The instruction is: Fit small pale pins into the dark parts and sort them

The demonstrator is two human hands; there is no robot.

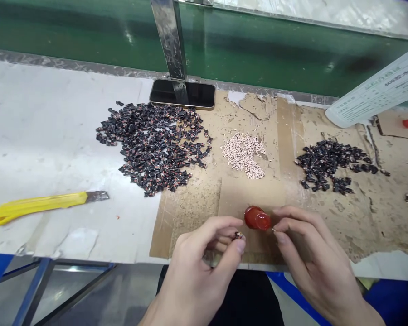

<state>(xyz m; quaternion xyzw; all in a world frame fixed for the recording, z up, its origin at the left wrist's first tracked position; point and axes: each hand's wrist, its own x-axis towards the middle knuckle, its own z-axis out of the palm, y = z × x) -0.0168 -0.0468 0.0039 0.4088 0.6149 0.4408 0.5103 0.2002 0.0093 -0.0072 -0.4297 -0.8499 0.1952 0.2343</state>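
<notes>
My left hand (204, 258) pinches a tiny dark part (238, 235) between thumb and forefinger, near the table's front edge. My right hand (309, 253) is curled just to the right, with thumb and forefinger pinched on a thin pin I can barely make out. A small red cap (257, 218) stands on the brown cardboard (251, 194) between and just beyond the two hands. Further back lie a big heap of dark parts (154, 145), a small heap of pale pins (244, 154) and a second dark heap (329, 165).
A yellow utility knife (44, 203) lies on the white surface at the left. A phone (182, 94) lies flat at the foot of a metal post (170, 40). A white printed sheet (377, 93) sits at the right, before a green belt (258, 50).
</notes>
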